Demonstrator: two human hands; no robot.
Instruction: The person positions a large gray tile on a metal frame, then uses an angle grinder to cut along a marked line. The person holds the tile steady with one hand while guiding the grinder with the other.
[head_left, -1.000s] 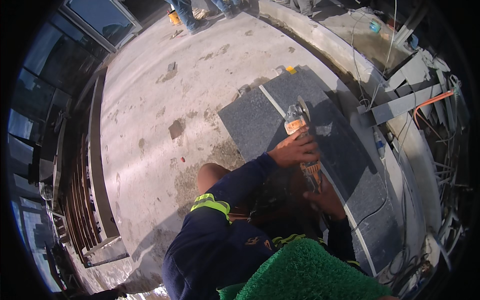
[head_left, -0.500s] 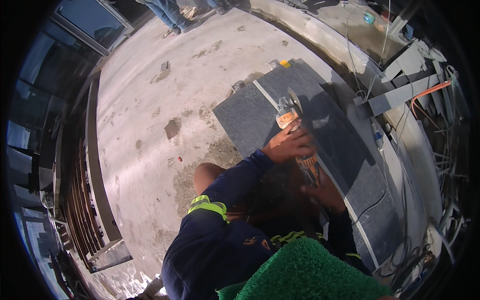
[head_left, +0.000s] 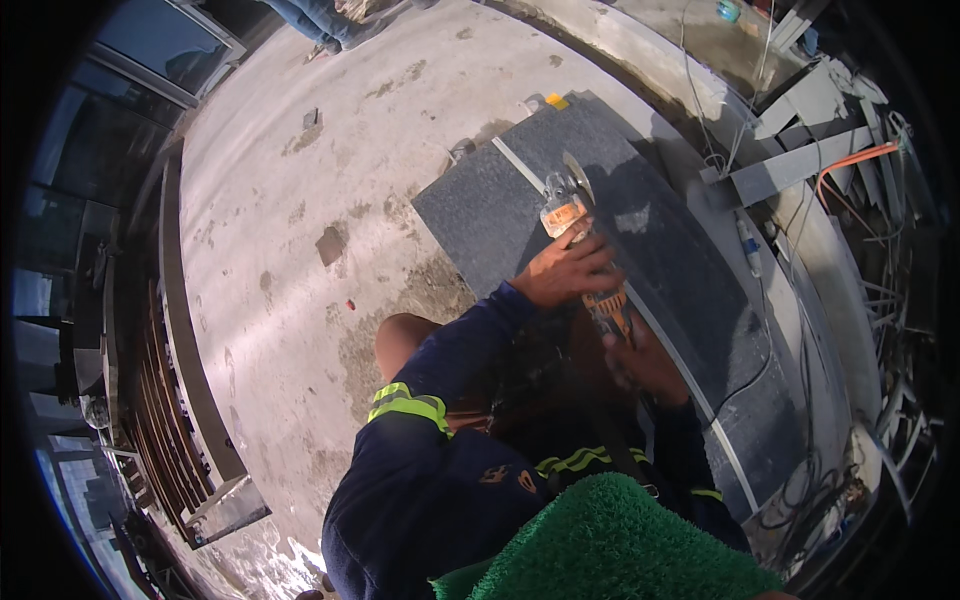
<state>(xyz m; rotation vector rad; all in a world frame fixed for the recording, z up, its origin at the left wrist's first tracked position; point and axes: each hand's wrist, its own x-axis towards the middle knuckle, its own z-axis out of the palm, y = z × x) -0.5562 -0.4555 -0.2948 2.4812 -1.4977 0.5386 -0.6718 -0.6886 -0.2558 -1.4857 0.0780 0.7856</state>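
An orange and grey angle grinder (head_left: 563,214) is held over a dark grey slab (head_left: 480,205). Its disc (head_left: 578,180) stands on edge near a pale straight strip (head_left: 520,165) that runs the length of the slab. Wrapped round the front of the grinder's body is my left hand (head_left: 568,268). My right hand (head_left: 648,358) grips its rear end, with the fingers partly in shadow. Whether the disc touches the slab cannot be made out. A dark cord (head_left: 745,395) lies across the slab's right part.
A small yellow piece (head_left: 557,101) sits at the slab's far corner. Along the right are a plug connector (head_left: 749,248), cables and a heap of offcuts (head_left: 820,110). Metal bars (head_left: 165,400) lie at the left. Another person's legs (head_left: 318,22) show at the far end.
The whole view has shifted slightly, so slab and grinder appear a little further left and up. Both hands keep their hold on the grinder. The other person's legs show less.
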